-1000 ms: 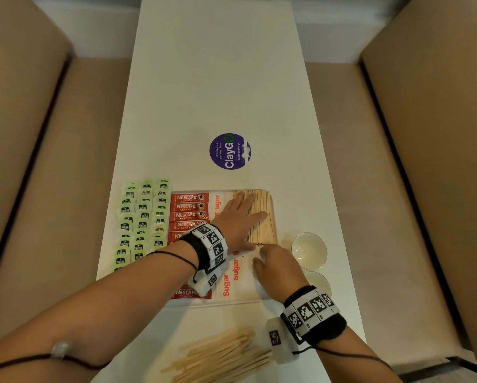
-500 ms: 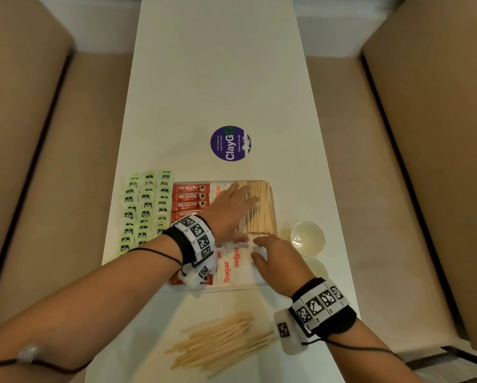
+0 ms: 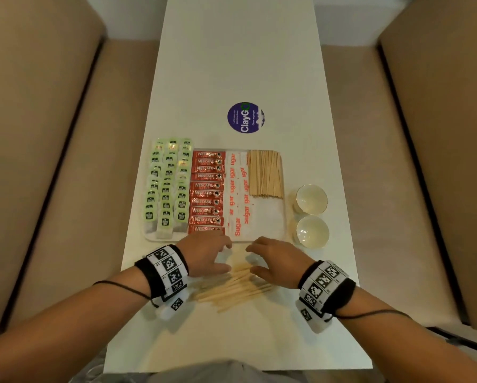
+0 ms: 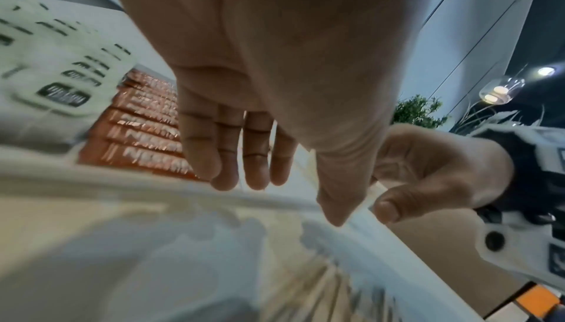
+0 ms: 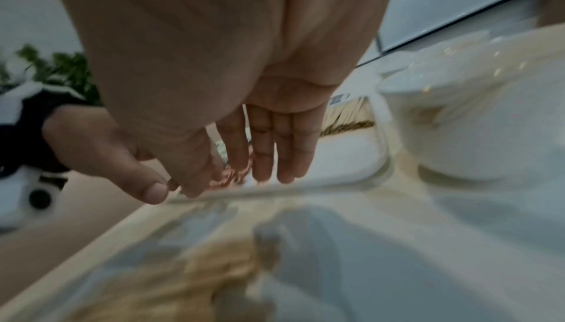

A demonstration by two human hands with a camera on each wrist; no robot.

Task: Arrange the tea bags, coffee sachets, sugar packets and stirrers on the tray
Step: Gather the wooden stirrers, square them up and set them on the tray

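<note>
Both hands are pulling back off the tray (image 3: 286,217), where a moment ago they were pressing on the neat stirrer bundle and the sugar packets, and are now coming down over the loose stirrers (image 3: 237,288) lying scattered on the table (image 3: 243,64) just in front of the tray. The left hand (image 3: 205,255) and the right hand (image 3: 277,262) are facing each other on either side of that pile, fingers spread and relaxed, holding nothing; the wrist views are showing straight, empty fingers on each. On the tray, the tea bags (image 3: 167,186) are filling the left column, the coffee sachets (image 3: 207,192) are sitting beside them, then the sugar packets (image 3: 238,197), and the squared-off bundle of stirrers (image 3: 265,172) is occupying the far right corner, with bare tray below it. Two small white bowls (image 3: 312,214) are standing just right of the tray. This appears to be the last stage: gathering the remaining loose stirrers to fill that gap.
</note>
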